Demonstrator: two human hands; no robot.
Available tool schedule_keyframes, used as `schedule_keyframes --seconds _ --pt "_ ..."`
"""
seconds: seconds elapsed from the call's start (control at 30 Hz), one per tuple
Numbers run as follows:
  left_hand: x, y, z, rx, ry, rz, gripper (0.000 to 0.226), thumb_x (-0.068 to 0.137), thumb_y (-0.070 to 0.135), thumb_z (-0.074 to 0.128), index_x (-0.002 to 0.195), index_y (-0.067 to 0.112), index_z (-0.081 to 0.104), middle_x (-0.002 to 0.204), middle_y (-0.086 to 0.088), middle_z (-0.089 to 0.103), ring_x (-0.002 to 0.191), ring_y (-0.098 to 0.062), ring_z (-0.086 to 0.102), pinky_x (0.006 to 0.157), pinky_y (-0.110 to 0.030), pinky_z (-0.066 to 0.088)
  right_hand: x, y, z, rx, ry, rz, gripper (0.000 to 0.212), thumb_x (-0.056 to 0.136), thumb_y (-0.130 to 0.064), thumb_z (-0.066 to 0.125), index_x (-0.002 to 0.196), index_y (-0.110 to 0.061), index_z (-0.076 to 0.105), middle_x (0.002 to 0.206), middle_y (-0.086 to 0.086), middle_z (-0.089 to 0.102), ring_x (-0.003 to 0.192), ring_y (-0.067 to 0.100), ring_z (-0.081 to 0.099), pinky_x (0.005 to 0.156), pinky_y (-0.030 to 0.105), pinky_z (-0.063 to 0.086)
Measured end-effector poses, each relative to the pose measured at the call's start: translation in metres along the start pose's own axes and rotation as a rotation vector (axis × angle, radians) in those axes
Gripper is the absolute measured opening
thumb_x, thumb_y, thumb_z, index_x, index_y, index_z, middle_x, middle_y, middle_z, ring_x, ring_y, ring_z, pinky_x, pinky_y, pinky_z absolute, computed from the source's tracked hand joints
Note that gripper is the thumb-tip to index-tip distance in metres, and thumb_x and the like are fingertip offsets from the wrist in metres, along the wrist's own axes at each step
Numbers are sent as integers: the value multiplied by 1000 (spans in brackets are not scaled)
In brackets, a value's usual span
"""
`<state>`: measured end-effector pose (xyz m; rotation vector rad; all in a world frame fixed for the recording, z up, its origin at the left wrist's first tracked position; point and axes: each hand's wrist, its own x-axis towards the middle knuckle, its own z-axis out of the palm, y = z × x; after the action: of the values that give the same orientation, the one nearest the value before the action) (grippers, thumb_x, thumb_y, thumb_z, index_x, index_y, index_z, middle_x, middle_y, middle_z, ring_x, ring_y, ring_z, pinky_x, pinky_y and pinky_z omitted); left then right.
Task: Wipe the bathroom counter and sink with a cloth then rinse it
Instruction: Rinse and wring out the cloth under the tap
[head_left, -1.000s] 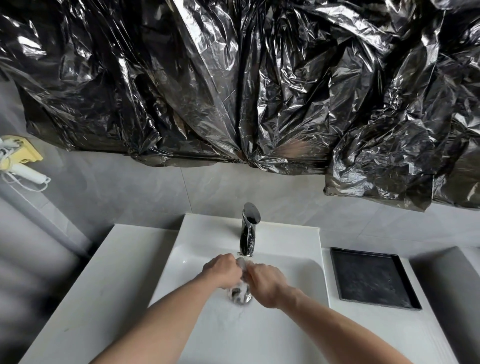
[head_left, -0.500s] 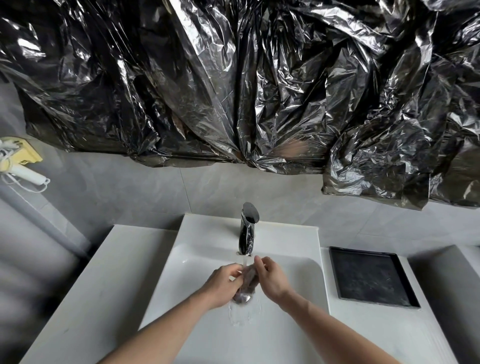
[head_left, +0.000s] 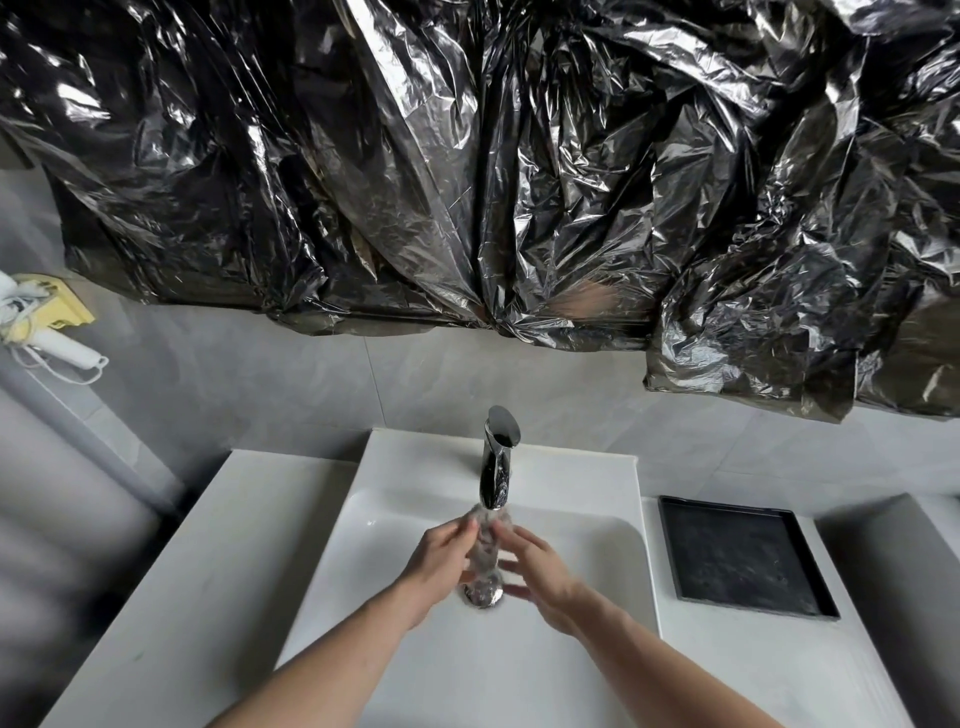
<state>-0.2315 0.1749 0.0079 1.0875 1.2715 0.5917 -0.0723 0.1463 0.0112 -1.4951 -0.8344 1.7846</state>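
Grey, wet cloth (head_left: 483, 545) is hanging under the tap (head_left: 496, 462), over the sink (head_left: 395, 525) drain, and you are pressing it between your left hand (head_left: 441, 558) and right hand (head_left: 537, 569), fingers straight on either side.

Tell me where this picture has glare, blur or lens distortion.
Head view: bright glare streaks across the crinkled black plastic sheet; motion blur on the right hand and the cloth under the faucet; wide-angle bending of the counter edges; soft focus at the far left.
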Motion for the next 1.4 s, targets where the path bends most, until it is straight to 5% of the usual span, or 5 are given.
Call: schedule_keyframes --seconds 0.23,0.43,0.83,1.2,1.4 --pt "7 1 -2 -3 88 -59 49 103 51 43 99 14 76 91 -13 78 85 -31 76 78 -50 62 4 5 18 153 93 2 37 104 -43 54 112 -10 70 101 12 79 87 30 77 82 41 55" --pt "13 -4 -6 684 279 -8 37 90 58 51 96 22 59 99 5 65 94 -22 64 78 -35 51 14 2 16 -1 310 -103 18 99 -18 62 89 -6 68 63 -4 72 53 6 66 48 18 46" --pt "18 -7 -2 263 132 74 8 89 34 60 92 27 62 86 -5 75 84 -32 71 76 -51 58 16 -1 -1 21 131 -178 37 81 -8 53 114 -13 70 88 6 71 72 18 67 67 29 56" --pt "10 2 7 -72 84 43 19 99 33 62 102 18 73 93 -13 77 86 -32 75 78 -45 63 21 23 10 104 -22 52 74 97 -76 29 113 -23 77 107 5 77 94 21 66 101 43 54" --pt "15 7 -2 -78 212 -25 31 99 38 60 97 13 77 91 -11 78 81 -20 73 58 -26 56 13 34 12 -274 48 -217 32 96 -61 56 118 -40 64 97 -13 74 83 0 66 78 17 51"
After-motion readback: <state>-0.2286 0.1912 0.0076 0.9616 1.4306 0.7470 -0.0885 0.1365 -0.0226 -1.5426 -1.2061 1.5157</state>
